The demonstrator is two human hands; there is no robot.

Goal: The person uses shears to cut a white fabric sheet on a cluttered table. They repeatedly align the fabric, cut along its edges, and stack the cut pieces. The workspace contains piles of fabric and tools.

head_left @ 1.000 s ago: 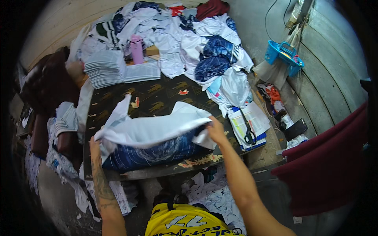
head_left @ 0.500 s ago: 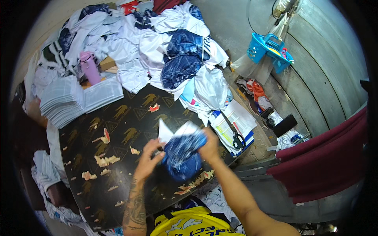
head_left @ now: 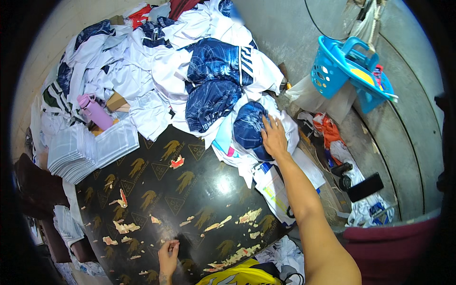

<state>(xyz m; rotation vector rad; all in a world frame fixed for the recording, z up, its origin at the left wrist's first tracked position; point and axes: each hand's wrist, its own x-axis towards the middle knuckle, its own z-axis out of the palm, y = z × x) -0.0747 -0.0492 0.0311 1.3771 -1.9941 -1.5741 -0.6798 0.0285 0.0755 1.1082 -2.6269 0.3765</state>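
My right hand (head_left: 274,137) reaches to the back right of the dark table and lies on a folded dark blue printed garment (head_left: 248,124). Its fingers are stretched out over the cloth, not wrapped round it. Under that piece is a heap of white fabric (head_left: 288,118). Low over the table's near part, my left hand (head_left: 168,256) has its fingers curled in toward the thumb, and nothing shows in it.
White and blue garments (head_left: 156,61) pile along the back. A stack of folded pale cloth (head_left: 71,154) and a purple bottle (head_left: 95,111) stand left. Papers (head_left: 273,187) lie under my right forearm. A blue basket (head_left: 330,66) hangs right; a black phone (head_left: 365,187) lies below.
The blue garment has gone from between both hands to the pile at the back right, under my right hand. My left hand has let go and drawn back toward me. The view has shifted.
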